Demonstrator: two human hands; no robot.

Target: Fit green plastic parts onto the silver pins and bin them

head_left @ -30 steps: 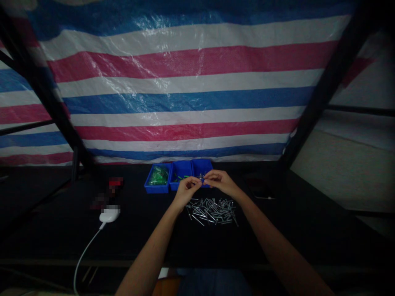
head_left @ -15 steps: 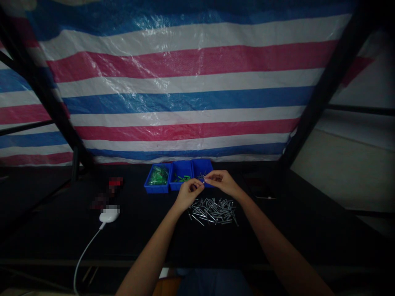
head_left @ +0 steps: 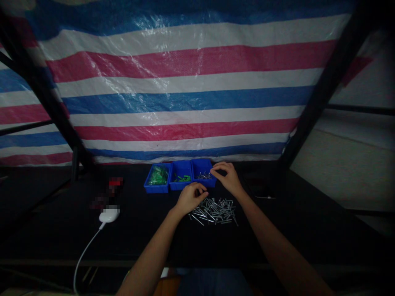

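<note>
Loose rivets (head_left: 213, 211) before three bins (head_left: 180, 187)

readable text: 0 | blue bins (head_left: 181, 186): no legible marks | pixelated patches (head_left: 107, 190): illegible

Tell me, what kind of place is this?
It looks like a makeshift workbench for sorting small parts: there are blue bins, a pile of rivets, and a striped tarp hanging behind.

A tarpaulin (head_left: 185, 82) hung in broad stripes of blue, white and pinkish red behind the black worktop (head_left: 55, 234). Three bright blue bins (head_left: 181, 166) stood in a row, the left two holding vivid green pieces (head_left: 158, 176), and silver rivets (head_left: 212, 211) gleamed against the black.
</note>
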